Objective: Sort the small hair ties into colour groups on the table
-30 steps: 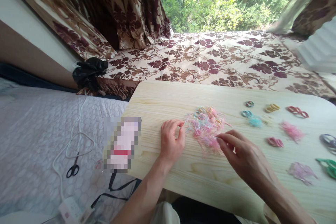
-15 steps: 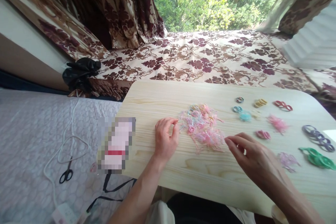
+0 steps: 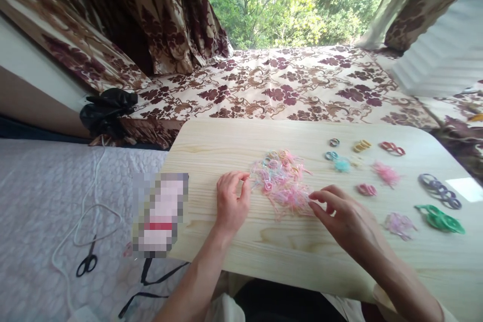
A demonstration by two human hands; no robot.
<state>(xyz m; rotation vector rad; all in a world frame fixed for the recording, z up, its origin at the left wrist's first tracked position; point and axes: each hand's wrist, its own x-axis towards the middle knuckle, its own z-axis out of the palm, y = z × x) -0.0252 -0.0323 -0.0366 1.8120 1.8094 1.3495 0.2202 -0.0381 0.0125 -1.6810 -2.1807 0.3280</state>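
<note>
A mixed pile of pink, lilac and pale blue bands [image 3: 281,181] lies on the light wooden table [image 3: 211,146]. My left hand [image 3: 233,200] rests at the pile's left edge, thumb and forefinger curled toward each other; anything between the tips is too small to name. At the pile's lower right edge, my right hand [image 3: 337,211] has its thumb and forefinger close together, and what they pinch, if anything, cannot be made out. A small heap of lilac bands [image 3: 400,225] sits to the right of my right hand.
Toward the right lie pink bands [image 3: 387,173], a pink ring bundle [image 3: 367,189], red rings [image 3: 392,148], yellow rings [image 3: 362,146], purple rings [image 3: 439,191] and green rings [image 3: 441,219]. Scissors [image 3: 87,264] and a white cable [image 3: 77,221] lie on the bed at left.
The whole view has shifted, with the table contents appearing further left. My right hand has come slightly nearer the pile, its thumb and forefinger at the pile's edge.
</note>
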